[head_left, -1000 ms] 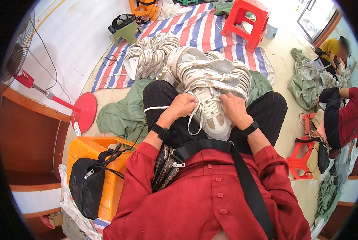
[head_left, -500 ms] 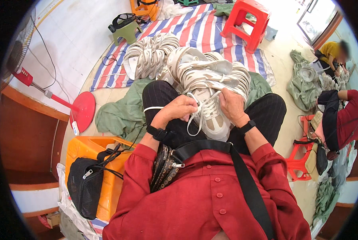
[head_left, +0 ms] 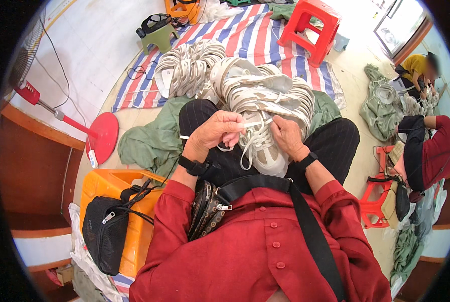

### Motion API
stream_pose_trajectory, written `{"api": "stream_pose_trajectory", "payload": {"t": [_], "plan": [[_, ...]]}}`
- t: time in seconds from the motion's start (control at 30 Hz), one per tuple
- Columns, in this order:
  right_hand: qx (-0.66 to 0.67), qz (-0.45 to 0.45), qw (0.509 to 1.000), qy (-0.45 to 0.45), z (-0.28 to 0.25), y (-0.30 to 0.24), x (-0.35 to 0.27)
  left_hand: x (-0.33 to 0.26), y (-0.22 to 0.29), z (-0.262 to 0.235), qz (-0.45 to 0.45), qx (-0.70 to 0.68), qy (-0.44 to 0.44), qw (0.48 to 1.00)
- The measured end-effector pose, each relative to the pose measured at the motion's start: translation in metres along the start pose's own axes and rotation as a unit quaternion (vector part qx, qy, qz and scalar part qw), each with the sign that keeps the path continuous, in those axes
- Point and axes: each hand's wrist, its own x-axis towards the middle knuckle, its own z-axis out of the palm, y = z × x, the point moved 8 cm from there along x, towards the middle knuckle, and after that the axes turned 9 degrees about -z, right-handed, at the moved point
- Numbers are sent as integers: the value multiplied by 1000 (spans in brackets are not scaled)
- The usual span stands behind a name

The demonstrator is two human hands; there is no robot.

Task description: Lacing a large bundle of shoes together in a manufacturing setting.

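Note:
A white and beige sneaker lies between my knees, its toe toward me. Over its tongue runs a white shoelace, stretched between my two hands. My left hand pinches the lace at the shoe's left side, fingers closed. At the right side my right hand is closed on the lace's other stretch, beside the upper. A loop of lace hangs left of the shoe's eyelets. Just beyond is a heap of similar sneakers, and a second stack of sneakers rests to its left.
A striped sheet covers the floor ahead, with a red stool on it. Left are a red-based fan and an orange stool bearing a black bag. Two other people sit at the right, near red stools.
My left hand has risen slightly, and my right hand has moved a little left and down. The lace between them is now drawn straight across the shoe.

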Motion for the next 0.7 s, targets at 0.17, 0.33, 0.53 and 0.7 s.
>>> {"api": "stream_pose_trajectory", "payload": {"t": [0.17, 0.33, 0.53, 0.7], "plan": [[38, -5, 999, -15, 5, 6, -1, -16, 23, -10, 100, -67, -4, 993], [45, -2, 998, -32, 7, 5, -1, -43, 49, -35, 202, -149, 7, 968], [55, 8, 998, -27, 8, 10, -5, -43, 59, -40, 202, -82, 75, 973], [128, 14, 991, 27, -9, -11, 1, -84, 34, -139, 160, 181, 553, 797]]}}
